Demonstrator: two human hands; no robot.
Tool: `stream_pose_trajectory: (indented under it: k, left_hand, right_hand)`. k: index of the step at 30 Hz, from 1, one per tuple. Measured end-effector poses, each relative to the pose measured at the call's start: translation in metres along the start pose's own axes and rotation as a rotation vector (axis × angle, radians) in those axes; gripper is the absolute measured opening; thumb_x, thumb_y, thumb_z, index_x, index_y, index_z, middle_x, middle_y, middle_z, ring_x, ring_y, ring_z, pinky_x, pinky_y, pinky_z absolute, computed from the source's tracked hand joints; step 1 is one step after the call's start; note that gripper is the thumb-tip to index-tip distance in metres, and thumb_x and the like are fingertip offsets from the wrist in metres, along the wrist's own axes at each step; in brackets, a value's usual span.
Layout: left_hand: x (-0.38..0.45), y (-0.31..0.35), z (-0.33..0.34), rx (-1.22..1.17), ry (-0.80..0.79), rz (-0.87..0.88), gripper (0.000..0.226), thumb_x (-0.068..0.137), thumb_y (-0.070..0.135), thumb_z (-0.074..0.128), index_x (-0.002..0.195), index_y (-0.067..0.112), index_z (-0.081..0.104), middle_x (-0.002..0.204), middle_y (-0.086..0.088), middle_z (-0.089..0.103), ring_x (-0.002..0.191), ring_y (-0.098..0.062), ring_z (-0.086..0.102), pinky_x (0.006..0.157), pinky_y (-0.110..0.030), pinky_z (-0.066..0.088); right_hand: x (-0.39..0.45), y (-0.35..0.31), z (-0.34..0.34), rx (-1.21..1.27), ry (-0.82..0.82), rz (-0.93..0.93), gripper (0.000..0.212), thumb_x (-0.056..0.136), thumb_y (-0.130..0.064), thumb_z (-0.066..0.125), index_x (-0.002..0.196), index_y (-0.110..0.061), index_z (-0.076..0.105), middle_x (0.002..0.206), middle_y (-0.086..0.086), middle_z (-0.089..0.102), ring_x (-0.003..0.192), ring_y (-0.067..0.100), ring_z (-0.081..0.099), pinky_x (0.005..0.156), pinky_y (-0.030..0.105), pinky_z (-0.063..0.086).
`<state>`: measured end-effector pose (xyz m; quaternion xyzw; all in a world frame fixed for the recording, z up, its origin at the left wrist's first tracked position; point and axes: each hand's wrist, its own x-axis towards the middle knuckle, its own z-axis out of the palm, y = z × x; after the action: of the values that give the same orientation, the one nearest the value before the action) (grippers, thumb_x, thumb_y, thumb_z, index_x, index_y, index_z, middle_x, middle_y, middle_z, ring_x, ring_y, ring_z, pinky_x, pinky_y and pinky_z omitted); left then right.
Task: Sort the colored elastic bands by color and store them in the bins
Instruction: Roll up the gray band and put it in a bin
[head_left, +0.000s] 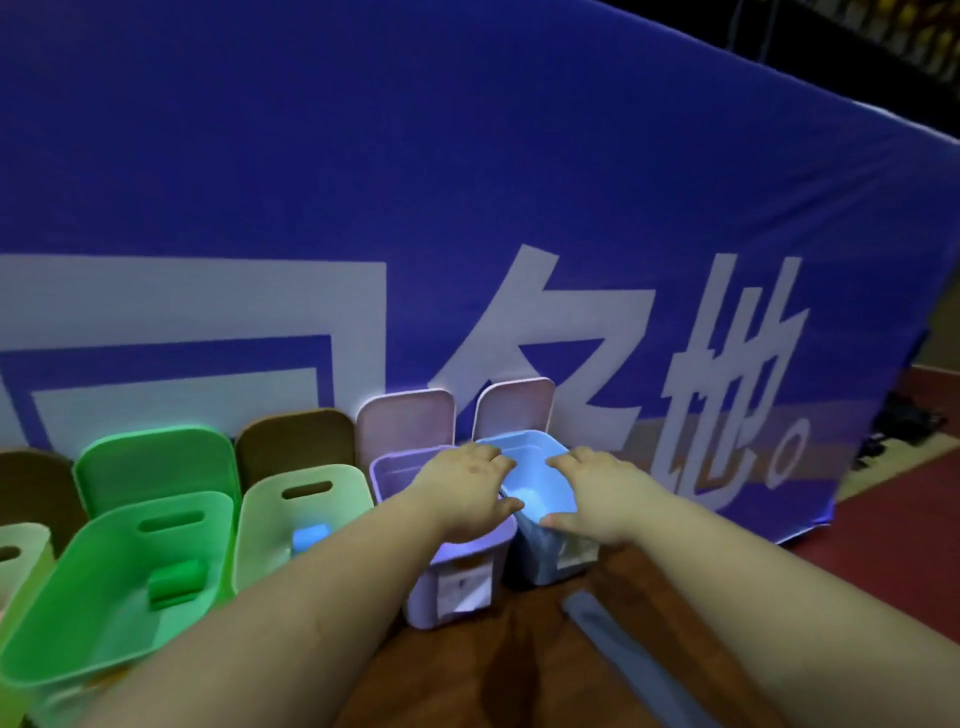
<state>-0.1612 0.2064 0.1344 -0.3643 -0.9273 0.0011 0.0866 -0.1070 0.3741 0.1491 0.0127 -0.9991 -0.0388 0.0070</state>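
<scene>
Blue bin (540, 499), rightmost in the row on the surface (524, 670), lies between our hands: left hand (467, 493) and right hand (592, 493) grip its opposite rims. No elastic bands are visible.

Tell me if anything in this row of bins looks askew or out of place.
The blue bin stands tilted, held at its rim by the left hand and the right hand, while the purple bin beside it stands upright.

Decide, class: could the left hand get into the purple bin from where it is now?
Probably yes. The left hand already lies over the open purple bin, lid tipped back, nothing covering the opening.
</scene>
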Motion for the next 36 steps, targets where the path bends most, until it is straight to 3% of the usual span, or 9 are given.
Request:
stream_pose_trajectory:
  k: [5,8,12,23,29,36]
  left_hand:
    - [0.005,0.042,0.078,0.024,0.044,0.089,0.052,0.094,0.044,0.043,0.138,0.014,0.044,0.141,-0.008,0.043,0.129,-0.025,0.039,0.104,-0.035,0.03]
    - [-0.003,0.063,0.123,0.016,0.033,0.076,0.062,0.089,0.056,0.032,0.135,0.017,0.047,0.139,-0.006,0.046,0.126,-0.024,0.042,0.103,-0.033,0.032]
    - [-0.019,0.088,0.171,-0.041,-0.025,0.039,0.054,0.094,0.05,0.041,0.136,0.017,0.045,0.138,-0.007,0.045,0.127,-0.024,0.041,0.104,-0.034,0.033]
    - [-0.022,0.127,0.21,-0.136,-0.147,-0.078,0.057,0.094,0.054,0.04,0.139,0.019,0.041,0.143,-0.007,0.041,0.13,-0.025,0.038,0.107,-0.039,0.033]
    - [0.017,0.127,0.233,-0.214,-0.177,-0.146,0.057,0.095,0.054,0.037,0.137,0.016,0.043,0.138,-0.009,0.044,0.127,-0.026,0.04,0.105,-0.04,0.035]
    - [0.062,0.12,0.272,-0.27,-0.117,-0.325,0.065,0.096,0.058,0.024,0.141,0.012,0.036,0.144,-0.014,0.032,0.13,-0.032,0.032,0.107,-0.041,0.029]
  right_hand:
    - [-0.016,0.028,0.085,0.035,0.014,0.031,0.07,0.083,-0.054,0.058,0.141,-0.021,0.033,0.141,0.005,0.039,0.128,0.026,0.04,0.102,0.04,0.039]
    - [-0.03,0.037,0.129,0.045,0.008,0.033,0.07,0.083,-0.056,0.057,0.139,-0.019,0.035,0.138,0.007,0.041,0.124,0.028,0.043,0.1,0.041,0.041]
    - [-0.057,0.047,0.174,0.038,-0.021,0.079,0.075,0.086,-0.058,0.053,0.144,-0.018,0.029,0.142,0.009,0.037,0.128,0.029,0.039,0.102,0.042,0.039]
    - [-0.093,0.068,0.221,0.132,-0.068,0.223,0.076,0.088,-0.058,0.049,0.147,-0.019,0.024,0.149,0.01,0.03,0.133,0.03,0.035,0.107,0.042,0.036]
    - [-0.058,0.078,0.24,0.216,-0.061,0.283,0.066,0.094,-0.057,0.037,0.145,-0.016,0.028,0.147,0.011,0.033,0.132,0.031,0.035,0.106,0.043,0.035]
    - [-0.017,0.081,0.289,0.24,0.04,0.462,0.063,0.097,-0.055,0.022,0.141,-0.012,0.035,0.145,0.009,0.037,0.132,0.028,0.034,0.107,0.042,0.027]
